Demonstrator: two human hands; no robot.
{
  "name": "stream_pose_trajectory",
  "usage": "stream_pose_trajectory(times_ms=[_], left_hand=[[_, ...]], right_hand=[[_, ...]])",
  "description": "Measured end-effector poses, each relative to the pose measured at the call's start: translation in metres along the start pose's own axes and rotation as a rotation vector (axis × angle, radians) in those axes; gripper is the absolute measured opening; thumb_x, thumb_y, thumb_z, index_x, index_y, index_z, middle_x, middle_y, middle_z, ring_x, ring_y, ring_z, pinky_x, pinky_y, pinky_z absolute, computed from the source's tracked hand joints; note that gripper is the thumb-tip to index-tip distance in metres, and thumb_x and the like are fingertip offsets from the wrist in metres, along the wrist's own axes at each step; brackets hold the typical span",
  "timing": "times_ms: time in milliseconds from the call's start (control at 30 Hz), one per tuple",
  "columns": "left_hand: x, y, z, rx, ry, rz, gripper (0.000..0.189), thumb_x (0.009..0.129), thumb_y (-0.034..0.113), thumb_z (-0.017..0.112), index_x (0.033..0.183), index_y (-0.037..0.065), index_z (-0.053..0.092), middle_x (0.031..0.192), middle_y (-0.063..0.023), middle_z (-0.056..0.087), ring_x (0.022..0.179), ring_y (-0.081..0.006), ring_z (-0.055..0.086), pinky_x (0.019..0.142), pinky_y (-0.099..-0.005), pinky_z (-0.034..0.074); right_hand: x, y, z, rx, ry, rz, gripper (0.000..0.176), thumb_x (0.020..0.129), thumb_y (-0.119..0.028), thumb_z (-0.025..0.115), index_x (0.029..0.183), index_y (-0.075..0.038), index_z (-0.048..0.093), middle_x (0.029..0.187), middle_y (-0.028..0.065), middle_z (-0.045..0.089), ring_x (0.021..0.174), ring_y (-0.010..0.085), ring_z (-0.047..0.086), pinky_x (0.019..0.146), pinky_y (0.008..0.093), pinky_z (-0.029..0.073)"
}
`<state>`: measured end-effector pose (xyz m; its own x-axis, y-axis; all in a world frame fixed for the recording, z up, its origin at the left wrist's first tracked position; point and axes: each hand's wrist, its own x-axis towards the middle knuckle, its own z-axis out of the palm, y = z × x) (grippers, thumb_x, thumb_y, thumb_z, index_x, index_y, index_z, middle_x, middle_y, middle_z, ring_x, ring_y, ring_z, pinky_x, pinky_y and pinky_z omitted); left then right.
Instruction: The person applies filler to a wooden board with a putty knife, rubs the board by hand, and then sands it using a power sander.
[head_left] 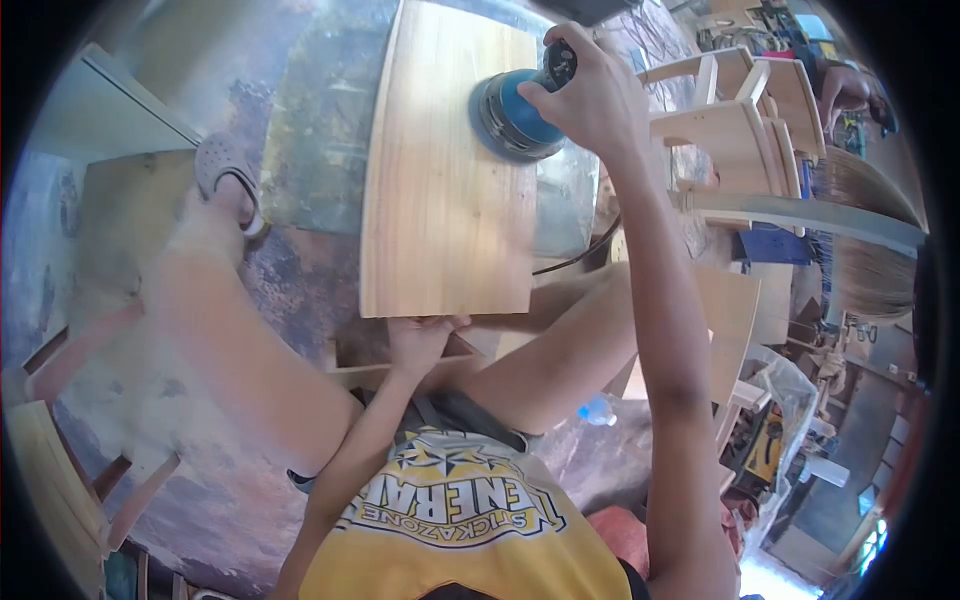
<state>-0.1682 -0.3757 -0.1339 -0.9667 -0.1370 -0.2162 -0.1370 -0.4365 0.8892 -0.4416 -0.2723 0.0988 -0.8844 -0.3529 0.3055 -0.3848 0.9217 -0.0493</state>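
Board: the pale wooden board (440, 210) lies lengthwise before me, its near end between my knees.
Sander: the blue sander (522, 108) is upon the board, at its right edge.
Right hand: my right hand (605, 105) is wrapped around the sander's top.
Left hand: my left hand (418, 342) is at the near end; fingers partly hidden, I cannot tell whether they grip.
Bottle: a plastic bottle (598, 410) lies beside my right thigh.

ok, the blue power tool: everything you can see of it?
The blue power tool has a rounded blue body, plastic by its look, with a black end gripped by the right hand. Opposite that end are a dark grey band and a wide, round, blurred base, which meets the pale wooden panel at its right edge. Can't tell whether it's running.
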Motion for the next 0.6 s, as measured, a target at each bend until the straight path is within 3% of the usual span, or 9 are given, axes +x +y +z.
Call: stream_pose_trajectory(times_ms=[100,167,200,367,433,467,533,567,600], left_hand=[[0.034,0.017,0.024,-0.117,0.144,0.016,0.008,0.084,-0.007,0.075,0.086,-0.002,0.069,0.081,-0.0080,0.072,0.085,-0.0150,0.072,0.076,-0.0295,0.060],[0.053,0.023,0.022,-0.217,0.182,-0.077,0.005,0.088,-0.001,0.075,0.086,-0.003,0.071,0.082,-0.0121,0.074,0.074,-0.0147,0.072,0.068,-0.0293,0.060],[0.056,0.031,0.020,-0.158,0.199,-0.071,0.025,0.092,0.018,0.078,0.083,-0.004,0.070,0.075,-0.0145,0.074,0.061,-0.0168,0.070,0.059,-0.0289,0.058],[0.047,0.059,0.004,0.183,0.214,-0.136,0.033,0.087,0.024,0.083,0.069,0.000,0.070,0.059,-0.0061,0.068,0.056,-0.0131,0.066,0.059,-0.0265,0.054],[0.034,0.063,-0.008,0.571,0.376,0.251,0.028,0.086,0.021,0.084,0.076,-0.001,0.070,0.071,-0.0092,0.071,0.059,-0.0161,0.063,0.061,-0.0254,0.052],[0.031,0.061,-0.013,0.572,0.382,0.233,0.028,0.086,0.021,0.084,0.076,-0.001,0.070,0.071,-0.0092,0.071,0.059,-0.0161,0.063,0.061,-0.0254,0.052],[0.027,0.065,-0.021,0.464,0.494,0.562,0.036,0.085,0.024,0.084,0.102,-0.003,0.067,0.107,-0.0166,0.071,0.087,-0.0247,0.064,0.084,-0.0351,0.053],[0.033,0.073,-0.023,0.470,0.496,0.561,0.036,0.085,0.024,0.084,0.102,-0.003,0.067,0.107,-0.0166,0.071,0.087,-0.0247,0.064,0.084,-0.0351,0.053],[0.045,0.091,-0.021,0.642,0.551,0.687,0.051,0.085,0.027,0.084,0.118,-0.003,0.060,0.124,-0.0175,0.062,0.108,-0.0311,0.055,0.098,-0.0430,0.044]], right_hand=[[0.022,0.011,-0.003,-0.052,-0.101,0.007,0.053,0.071,-0.040,0.085,0.116,-0.018,0.064,0.108,0.0154,0.066,0.097,0.0352,0.068,0.083,0.0452,0.054],[0.026,0.013,-0.014,0.039,-0.154,-0.069,0.036,0.068,-0.023,0.077,0.096,-0.006,0.063,0.092,0.0165,0.070,0.091,0.0352,0.069,0.076,0.0466,0.054],[0.025,0.011,-0.019,0.055,-0.198,-0.068,0.038,0.069,-0.023,0.078,0.100,-0.008,0.062,0.089,0.0177,0.067,0.087,0.0376,0.067,0.075,0.0472,0.053],[-0.030,-0.023,-0.023,-0.001,-0.213,0.016,0.056,0.068,-0.036,0.085,0.117,-0.017,0.065,0.103,0.0223,0.064,0.091,0.0424,0.069,0.078,0.0496,0.056],[-0.048,-0.032,-0.022,0.019,-0.203,-0.004,0.055,0.068,-0.031,0.086,0.117,-0.017,0.065,0.103,0.0216,0.064,0.089,0.0424,0.069,0.077,0.0501,0.056],[-0.050,-0.031,-0.021,0.040,-0.175,-0.012,0.054,0.069,-0.029,0.085,0.117,-0.018,0.065,0.103,0.0215,0.064,0.089,0.0426,0.069,0.077,0.0503,0.056],[-0.042,-0.026,-0.016,0.005,-0.124,0.002,0.052,0.070,-0.027,0.084,0.117,-0.019,0.065,0.104,0.0204,0.064,0.090,0.0427,0.069,0.077,0.0496,0.056],[-0.030,-0.019,-0.009,0.011,-0.125,0.002,0.052,0.070,-0.027,0.084,0.117,-0.019,0.065,0.104,0.0204,0.064,0.090,0.0427,0.069,0.077,0.0496,0.056],[-0.017,-0.010,-0.002,-0.005,-0.075,-0.010,0.051,0.070,-0.028,0.084,0.117,-0.019,0.065,0.104,0.0201,0.064,0.091,0.0424,0.069,0.078,0.0492,0.056]])
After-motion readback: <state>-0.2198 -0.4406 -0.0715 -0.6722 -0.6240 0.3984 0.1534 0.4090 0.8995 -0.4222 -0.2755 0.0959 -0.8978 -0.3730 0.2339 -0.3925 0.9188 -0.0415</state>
